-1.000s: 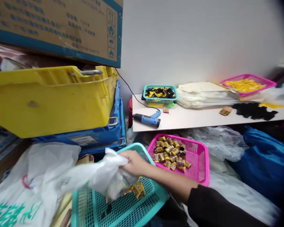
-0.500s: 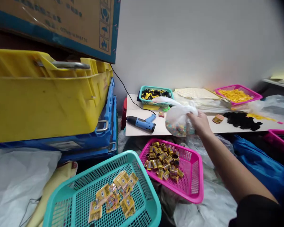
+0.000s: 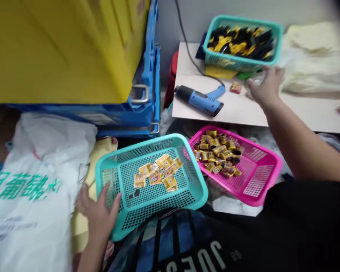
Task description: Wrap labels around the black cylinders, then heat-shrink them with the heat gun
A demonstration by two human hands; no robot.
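Note:
My left hand (image 3: 98,211) grips the near left rim of a teal plastic mesh basket (image 3: 147,142), which holds a small scatter of gold-and-yellow wrapped packets (image 3: 155,175). Beside it lies a magenta mesh basket (image 3: 268,166) with a heap of similar wrapped sweets (image 3: 215,153). My right hand (image 3: 268,88) is blurred, with its fingers spread above a white tabletop (image 3: 243,113). A thin clear plastic bag (image 3: 256,78) shows at its fingertips. Close by are a small packet (image 3: 235,88) and a blue-and-black heat gun (image 3: 200,100).
A second teal basket (image 3: 240,43) of black and yellow pieces stands at the table's back edge. A yellow crate (image 3: 59,49) sits on blue crates (image 3: 147,94) at the left. A white sack with green characters (image 3: 25,189) lies at the lower left.
My right hand has moved farther along the table, no longer holding the bag of small pieces up. My left hand has come into view on the teal basket, and the view has tilted down.

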